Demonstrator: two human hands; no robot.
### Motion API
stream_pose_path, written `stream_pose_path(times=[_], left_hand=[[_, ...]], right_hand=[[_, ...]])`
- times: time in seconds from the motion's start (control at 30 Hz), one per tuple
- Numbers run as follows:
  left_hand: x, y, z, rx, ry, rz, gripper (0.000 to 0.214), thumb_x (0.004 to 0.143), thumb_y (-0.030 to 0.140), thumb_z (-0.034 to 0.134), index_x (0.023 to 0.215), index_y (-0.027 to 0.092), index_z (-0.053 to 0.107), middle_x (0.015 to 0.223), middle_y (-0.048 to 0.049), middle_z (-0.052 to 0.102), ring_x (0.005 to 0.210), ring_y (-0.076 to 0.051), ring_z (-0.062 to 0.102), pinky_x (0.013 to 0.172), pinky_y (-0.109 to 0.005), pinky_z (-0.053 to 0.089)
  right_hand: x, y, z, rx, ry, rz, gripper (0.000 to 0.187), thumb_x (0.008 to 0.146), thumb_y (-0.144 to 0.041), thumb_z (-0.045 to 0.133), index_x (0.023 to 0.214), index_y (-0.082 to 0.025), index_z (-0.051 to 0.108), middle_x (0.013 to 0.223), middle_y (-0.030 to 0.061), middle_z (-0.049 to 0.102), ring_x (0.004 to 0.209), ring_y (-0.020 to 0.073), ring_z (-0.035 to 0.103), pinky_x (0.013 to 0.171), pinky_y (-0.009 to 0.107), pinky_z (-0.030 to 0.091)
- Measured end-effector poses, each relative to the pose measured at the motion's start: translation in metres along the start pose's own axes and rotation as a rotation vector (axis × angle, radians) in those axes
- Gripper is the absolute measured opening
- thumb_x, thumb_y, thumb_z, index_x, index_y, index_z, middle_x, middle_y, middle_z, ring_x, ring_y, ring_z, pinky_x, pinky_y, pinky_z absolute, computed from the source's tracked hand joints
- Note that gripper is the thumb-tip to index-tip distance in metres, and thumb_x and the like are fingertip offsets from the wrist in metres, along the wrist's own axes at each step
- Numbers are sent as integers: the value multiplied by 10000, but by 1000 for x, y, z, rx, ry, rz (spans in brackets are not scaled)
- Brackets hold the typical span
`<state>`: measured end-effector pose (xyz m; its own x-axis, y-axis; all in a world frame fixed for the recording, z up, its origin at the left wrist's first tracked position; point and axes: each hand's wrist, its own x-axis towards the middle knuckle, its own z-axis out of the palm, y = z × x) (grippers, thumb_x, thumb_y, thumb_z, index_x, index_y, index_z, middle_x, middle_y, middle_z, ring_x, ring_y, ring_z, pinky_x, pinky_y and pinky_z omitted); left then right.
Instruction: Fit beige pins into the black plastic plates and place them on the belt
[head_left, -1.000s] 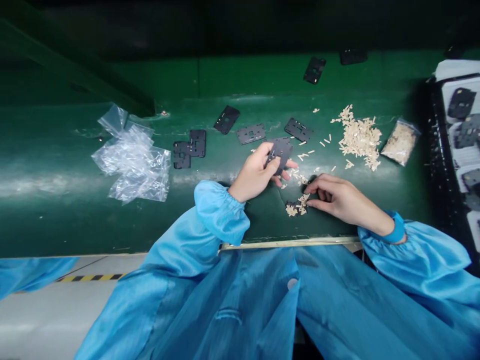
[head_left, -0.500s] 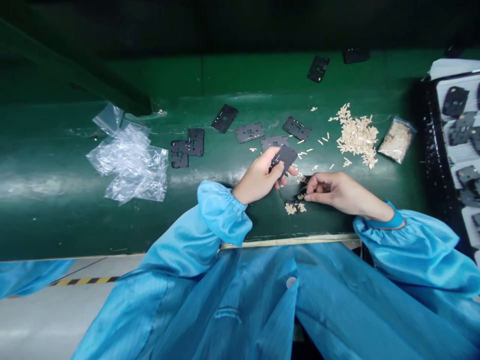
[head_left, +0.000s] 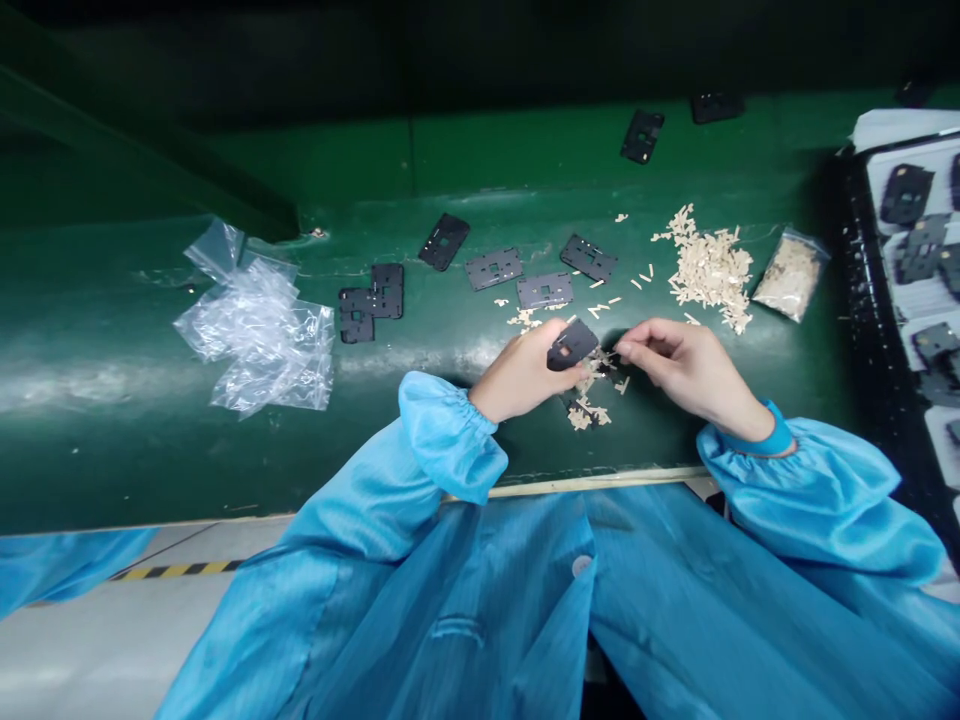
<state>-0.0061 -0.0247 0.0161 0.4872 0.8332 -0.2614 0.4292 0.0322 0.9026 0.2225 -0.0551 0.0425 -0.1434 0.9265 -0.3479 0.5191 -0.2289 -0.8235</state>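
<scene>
My left hand (head_left: 525, 372) grips a small black plastic plate (head_left: 573, 343) just above the green belt (head_left: 150, 400). My right hand (head_left: 684, 367) is pinched beside the plate's right edge; its fingertips seem to hold a tiny beige piece, too small to be sure. A few loose beige pieces (head_left: 589, 410) lie on the belt under both hands. A larger heap of beige pieces (head_left: 709, 265) lies beyond my right hand. Both arms wear blue sleeves.
Several more black plates (head_left: 544, 289) lie scattered on the belt, one pair (head_left: 370, 300) further left. Crumpled clear bags (head_left: 255, 335) sit at the left. A small bag of beige pieces (head_left: 789, 276) lies by the heap. Trays holding black plates (head_left: 919, 250) stand at the right edge.
My left hand has lowered the black plate toward me. My right hand lifted off the loose pieces and rose up to the plate's right edge.
</scene>
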Motion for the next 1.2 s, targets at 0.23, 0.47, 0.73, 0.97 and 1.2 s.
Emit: stream_pose_path(times=[0.23,0.47,0.73,0.97,1.2], left_hand=[[-4,2,-5,175,-146,19,306,790,420,774,944,217,604,808,25,661,740,-170,606,644,-273,401],[-7,7,-4,47,-289,48,246,840,389,749,970,216,631,837,26,736,684,-145,646,671,-264,452],[-5,4,3,-58,-64,54,321,806,386,772,1033,197,647,973,-5,741,891,-184,669,795,-289,501],[-4,8,2,-63,89,42,226,798,343,756,886,191,615,769,30,614,706,-138,552,644,-255,442],[0,7,-2,-166,142,26,217,793,307,758,915,193,619,792,7,636,679,-141,543,636,-278,454]], right_hand=[[-10,13,-8,45,-83,31,374,855,-560,751,860,-188,709,674,4,628,585,127,479,544,275,365],[-22,11,-6,171,-110,104,389,851,-562,753,878,-177,700,757,27,667,600,116,481,547,267,355],[-22,-3,5,263,-95,141,415,848,-578,746,866,-169,681,741,10,633,553,94,427,519,261,313],[-16,-2,13,277,-5,42,337,944,-516,665,973,-180,675,854,37,686,564,104,484,526,265,387],[-26,21,8,-378,101,-377,221,1033,-300,558,1137,-211,732,1032,107,714,944,234,665,832,377,532]])
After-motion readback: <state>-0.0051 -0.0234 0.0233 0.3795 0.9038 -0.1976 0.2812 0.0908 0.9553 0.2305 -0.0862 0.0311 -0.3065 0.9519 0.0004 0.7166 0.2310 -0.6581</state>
